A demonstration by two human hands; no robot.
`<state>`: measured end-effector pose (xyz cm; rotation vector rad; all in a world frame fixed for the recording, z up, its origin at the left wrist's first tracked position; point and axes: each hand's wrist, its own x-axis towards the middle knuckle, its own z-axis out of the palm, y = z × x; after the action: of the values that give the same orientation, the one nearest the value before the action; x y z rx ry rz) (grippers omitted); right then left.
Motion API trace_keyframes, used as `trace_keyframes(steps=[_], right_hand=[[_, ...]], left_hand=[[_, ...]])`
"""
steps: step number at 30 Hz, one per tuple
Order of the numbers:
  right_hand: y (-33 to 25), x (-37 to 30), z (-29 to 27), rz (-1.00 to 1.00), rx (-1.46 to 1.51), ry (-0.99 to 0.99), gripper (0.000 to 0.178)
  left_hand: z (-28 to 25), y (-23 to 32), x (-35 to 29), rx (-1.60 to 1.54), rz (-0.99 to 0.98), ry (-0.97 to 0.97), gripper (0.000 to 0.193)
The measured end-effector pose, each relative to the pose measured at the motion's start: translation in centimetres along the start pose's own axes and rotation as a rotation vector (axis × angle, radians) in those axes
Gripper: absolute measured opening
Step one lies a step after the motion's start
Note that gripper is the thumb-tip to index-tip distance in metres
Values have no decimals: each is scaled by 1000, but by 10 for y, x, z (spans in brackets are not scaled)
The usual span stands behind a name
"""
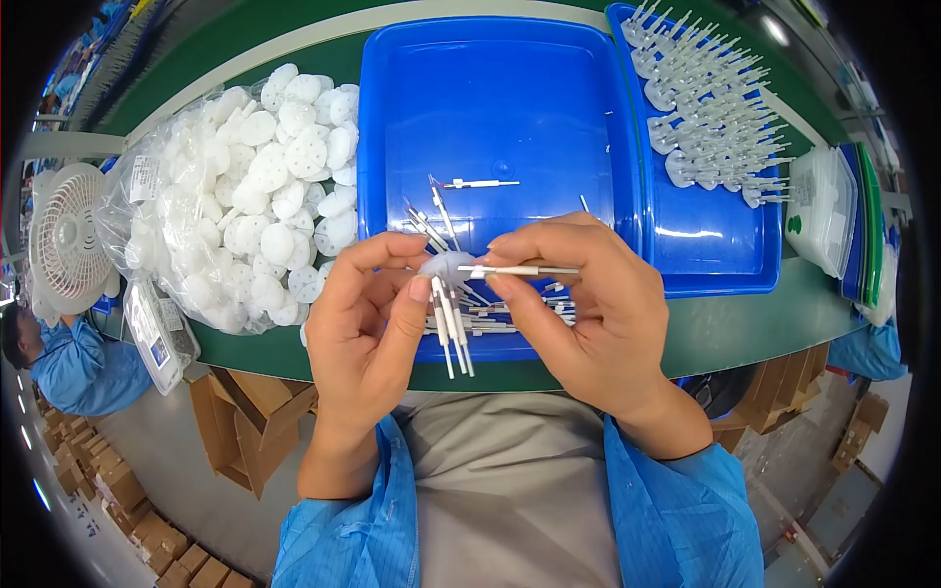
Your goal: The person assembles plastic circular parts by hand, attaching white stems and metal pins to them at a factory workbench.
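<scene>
My left hand (358, 328) pinches a translucent white disc (447, 265) over the near part of a blue tray (500, 108). Several slim white rods (453, 328) hang down from this disc, fanned toward me. Between thumb and fingers, my right hand (603, 314) holds another white rod (534, 270), level, with its inner end at the disc's right edge. Whether that end sits in the disc, I cannot tell. More loose rods lie in the tray beneath my hands, partly hidden; one rod (480, 183) lies apart farther back.
Left of the tray, white perforated discs (284, 206) spill from a clear bag (162, 235). A fan (71, 230) and clear box (157, 333) stand beyond. A second blue tray (716, 250) at right holds rod-fitted discs (686, 108), beside a white container (818, 211). Another person (88, 372) is at far left.
</scene>
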<state>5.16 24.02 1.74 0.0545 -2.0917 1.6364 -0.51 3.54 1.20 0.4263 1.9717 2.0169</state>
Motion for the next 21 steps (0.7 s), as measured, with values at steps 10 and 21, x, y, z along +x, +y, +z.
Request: trace_keyframes(steps=[10,21], right_hand=[[3,-8,-6,27,-306,-206,15],[-8,-5,-9,224,-177,-236,9]], left_hand=[[-7,-4,-1,28,23,-20,30],[-9,-5,3,184,163,-137,28]])
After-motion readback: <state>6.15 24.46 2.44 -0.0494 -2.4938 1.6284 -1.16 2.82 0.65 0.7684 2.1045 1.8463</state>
